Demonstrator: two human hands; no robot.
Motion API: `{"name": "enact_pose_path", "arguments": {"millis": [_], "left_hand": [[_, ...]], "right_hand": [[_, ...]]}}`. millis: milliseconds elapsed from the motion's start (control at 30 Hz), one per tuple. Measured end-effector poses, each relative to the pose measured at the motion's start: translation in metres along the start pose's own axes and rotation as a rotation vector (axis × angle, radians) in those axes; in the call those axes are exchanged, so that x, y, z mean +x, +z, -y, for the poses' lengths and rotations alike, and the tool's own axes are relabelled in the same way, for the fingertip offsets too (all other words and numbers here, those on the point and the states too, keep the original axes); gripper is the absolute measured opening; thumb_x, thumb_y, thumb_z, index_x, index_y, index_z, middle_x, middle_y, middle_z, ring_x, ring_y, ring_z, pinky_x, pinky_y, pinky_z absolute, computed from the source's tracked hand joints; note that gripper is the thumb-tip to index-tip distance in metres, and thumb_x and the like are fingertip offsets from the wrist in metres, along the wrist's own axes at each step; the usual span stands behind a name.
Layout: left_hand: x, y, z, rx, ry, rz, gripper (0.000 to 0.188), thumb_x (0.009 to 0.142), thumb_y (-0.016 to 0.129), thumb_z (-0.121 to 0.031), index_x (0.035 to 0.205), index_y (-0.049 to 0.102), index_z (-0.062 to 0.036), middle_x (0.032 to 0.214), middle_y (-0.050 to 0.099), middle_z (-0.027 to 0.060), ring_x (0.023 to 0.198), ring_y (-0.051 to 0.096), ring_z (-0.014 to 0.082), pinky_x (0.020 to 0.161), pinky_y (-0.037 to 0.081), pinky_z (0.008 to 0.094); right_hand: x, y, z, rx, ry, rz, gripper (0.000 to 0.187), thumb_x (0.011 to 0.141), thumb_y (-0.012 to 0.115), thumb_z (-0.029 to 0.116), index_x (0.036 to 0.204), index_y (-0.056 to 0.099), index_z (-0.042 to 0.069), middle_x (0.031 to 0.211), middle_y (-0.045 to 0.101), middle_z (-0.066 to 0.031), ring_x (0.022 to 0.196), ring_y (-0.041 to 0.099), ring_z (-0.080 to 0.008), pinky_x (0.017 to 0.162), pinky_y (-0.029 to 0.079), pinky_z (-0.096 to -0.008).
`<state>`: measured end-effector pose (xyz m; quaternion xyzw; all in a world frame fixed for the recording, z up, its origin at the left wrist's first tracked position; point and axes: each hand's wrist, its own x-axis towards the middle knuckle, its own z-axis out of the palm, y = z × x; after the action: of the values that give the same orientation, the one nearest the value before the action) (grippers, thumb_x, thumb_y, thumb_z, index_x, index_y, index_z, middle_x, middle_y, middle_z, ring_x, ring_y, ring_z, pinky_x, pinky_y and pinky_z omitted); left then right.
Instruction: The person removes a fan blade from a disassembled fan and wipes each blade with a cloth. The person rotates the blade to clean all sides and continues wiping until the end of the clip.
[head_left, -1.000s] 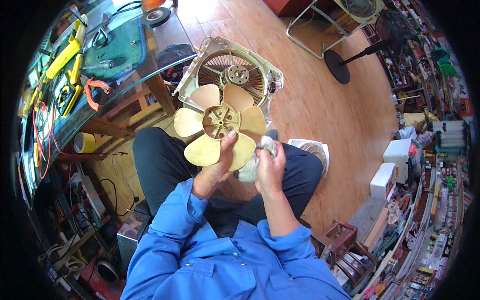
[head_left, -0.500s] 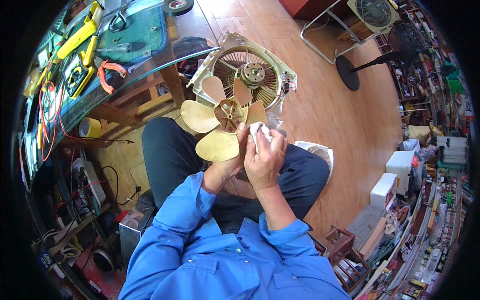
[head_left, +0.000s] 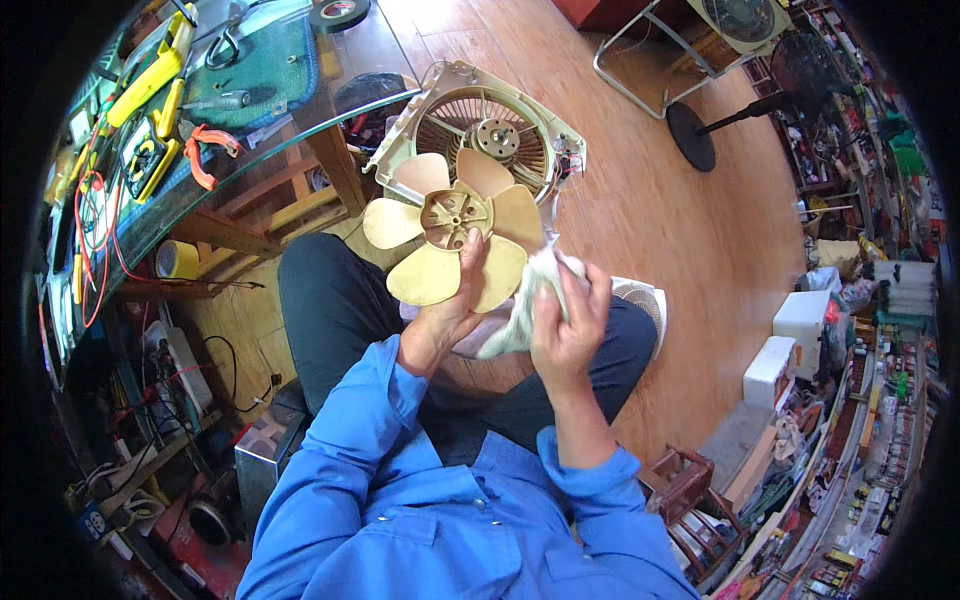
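A cream-coloured plastic fan blade (head_left: 428, 276) with several petals is held above my lap, its ribbed hub toward me. My left hand (head_left: 455, 302) grips it from below, thumb against the hub and the other fingers hidden behind a petal. Just right of the blade, my right hand (head_left: 572, 325) pinches a whitish cloth (head_left: 518, 318) that hangs down toward my lap. The cloth's edge is close to the right-hand petals; whether it touches them I cannot tell. Beyond the blade stands a square fan housing (head_left: 400, 150) with a round grille and a motor at its centre.
At the left, a glass-topped bench (head_left: 340, 100) carries orange-handled pliers (head_left: 206, 155), a yellow multimeter (head_left: 150, 155) and a roll of black tape (head_left: 340, 12). A pedestal fan (head_left: 692, 138) stands at the far right. Shelves of parts (head_left: 870, 440) line the right side; a small stool (head_left: 690, 480) is near me.
My right hand has moved right and away from the blade, and more of the cloth now hangs in view. The blade has turned in my left hand.
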<state>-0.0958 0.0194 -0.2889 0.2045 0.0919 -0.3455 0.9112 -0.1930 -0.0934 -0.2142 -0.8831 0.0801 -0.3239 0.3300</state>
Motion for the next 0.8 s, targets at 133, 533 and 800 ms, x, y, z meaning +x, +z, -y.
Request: {"name": "enact_pose_path", "arguments": {"millis": [133, 533, 800], "left_hand": [[-0.004, -0.004, -0.002, -0.110, -0.091, 0.047, 0.051, 0.112, 0.067, -0.048, 0.146, 0.058, -0.0112, 0.133, 0.070, 0.0102, 0.125, 0.073, 0.0351, 0.102, 0.065, 0.0481], [0.006, -0.021, -0.002, -0.102, -0.070, 0.114, 0.040, 0.112, 0.069, -0.044, 0.136, 0.065, -0.0123, 0.124, 0.073, 0.0052, 0.117, 0.073, 0.0220, 0.102, 0.063, 0.0426], [0.001, -0.015, -0.014, -0.194, -0.148, 0.139, 0.050, 0.112, 0.067, -0.045, 0.149, 0.055, -0.0126, 0.128, 0.069, 0.0089, 0.134, 0.067, 0.0459, 0.090, 0.068, 0.0538]], "right_hand": [[-0.007, 0.028, -0.005, -0.154, -0.069, 0.197, 0.035, 0.091, 0.078, 0.006, 0.125, 0.078, -0.002, 0.124, 0.063, -0.0238, 0.112, 0.067, -0.0415, 0.099, 0.056, -0.0478], [0.011, 0.014, -0.001, 0.033, 0.035, 0.100, 0.031, 0.095, 0.075, 0.006, 0.125, 0.078, -0.004, 0.123, 0.064, -0.0210, 0.112, 0.068, -0.0366, 0.097, 0.058, -0.0446], [-0.032, 0.022, 0.017, 0.368, 0.253, 0.336, 0.030, 0.095, 0.072, 0.003, 0.124, 0.078, -0.007, 0.117, 0.068, -0.0178, 0.109, 0.070, -0.0277, 0.098, 0.056, -0.0374]]}}
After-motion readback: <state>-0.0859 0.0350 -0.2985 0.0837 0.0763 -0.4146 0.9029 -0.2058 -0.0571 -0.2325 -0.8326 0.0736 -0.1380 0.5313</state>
